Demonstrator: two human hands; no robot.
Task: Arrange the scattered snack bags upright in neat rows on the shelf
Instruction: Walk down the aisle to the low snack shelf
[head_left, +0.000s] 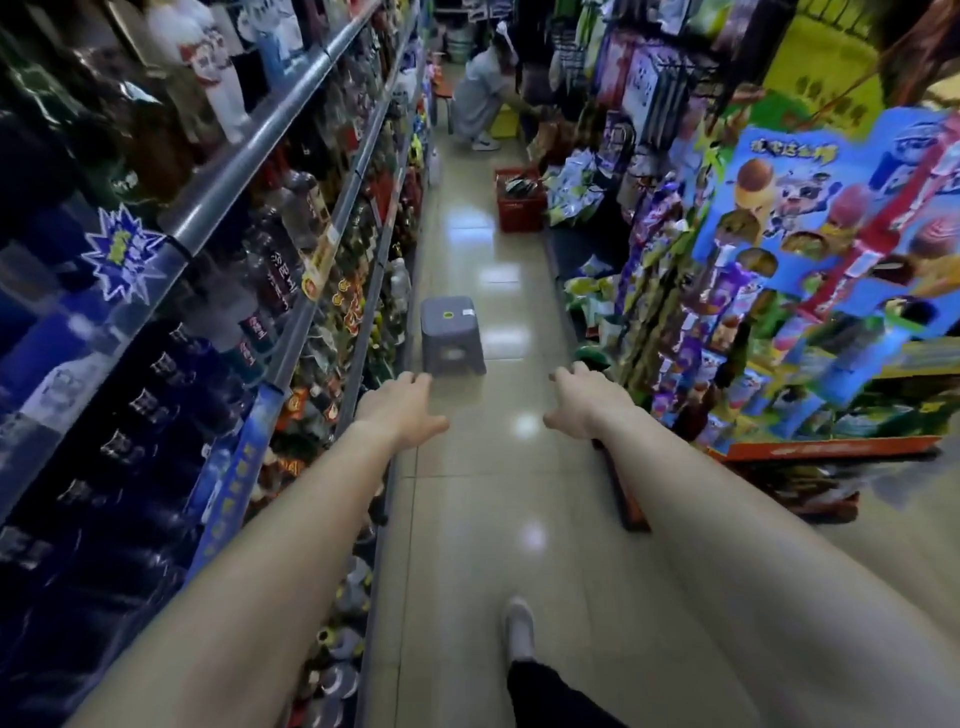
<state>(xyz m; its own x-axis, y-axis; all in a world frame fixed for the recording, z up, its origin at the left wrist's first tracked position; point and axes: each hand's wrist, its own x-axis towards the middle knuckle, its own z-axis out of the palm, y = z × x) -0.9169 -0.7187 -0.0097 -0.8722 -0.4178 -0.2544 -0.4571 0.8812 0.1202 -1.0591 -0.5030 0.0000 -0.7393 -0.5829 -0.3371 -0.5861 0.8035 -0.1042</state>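
Shop aisle, glossy tile floor (498, 493), blurred throughout. Bottle racks (270, 218) run down the left; the snack side is on the right.

Progress: I'd call it zero so far. The snack bags (587, 291) lie in a loose green-and-yellow heap on the low right shelf (576, 247), tipped and overlapping, with no upright row visible. A second loose pile (574, 189) sits further down, beside a red basket (521, 200) on the floor. All of the sorting is left to do.

Grips: left grip (402, 410) and right grip (582, 402) are both stretched out ahead over the floor, fingers loose and spread, holding nothing.

Relative position: the nearest bags are ahead of the right grip and off to its right, well apart, with no contact. The left grip is further off, on the aisle's other side, nearer the grey stool (452, 335) on the floor.

Judgement: this is the approach phase. The next step needs closing in on the low shelf and getting down to it; the stool may be for that.

Other: a person (480, 98) crouches at the far end, and a cardboard display (831, 260) stands near right. One shoe (519, 626) is visible below.
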